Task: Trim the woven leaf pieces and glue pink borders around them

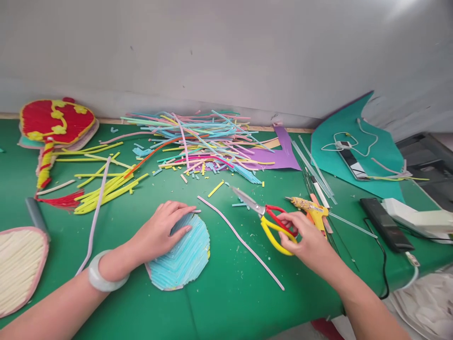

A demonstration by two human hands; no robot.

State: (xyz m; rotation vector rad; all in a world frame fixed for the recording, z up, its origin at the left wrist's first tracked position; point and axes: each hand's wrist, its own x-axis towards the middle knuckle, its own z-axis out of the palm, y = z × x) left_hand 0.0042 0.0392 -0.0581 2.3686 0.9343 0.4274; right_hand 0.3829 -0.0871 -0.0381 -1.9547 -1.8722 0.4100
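Note:
A light blue ribbed piece (184,257) with a partly pink edge lies on the green table (226,311). My left hand (166,231) rests on its upper left part, fingers apart, with a short pink bit by the fingertips. In my right hand (297,233) are scissors (271,219) with one red and one yellow handle; their blades point to the upper left above the table. Between the blue piece and the scissors lies a long pink strip (240,238). Just right of the scissors is a yellow glue gun (313,210).
Many coloured strips (198,141) are heaped at the back, with yellow ones (113,189) to their left. A red fan (58,123) lies back left, a cream piece (21,267) front left. On the right are a teal sheet (329,137), phone (350,163) and black device (385,224).

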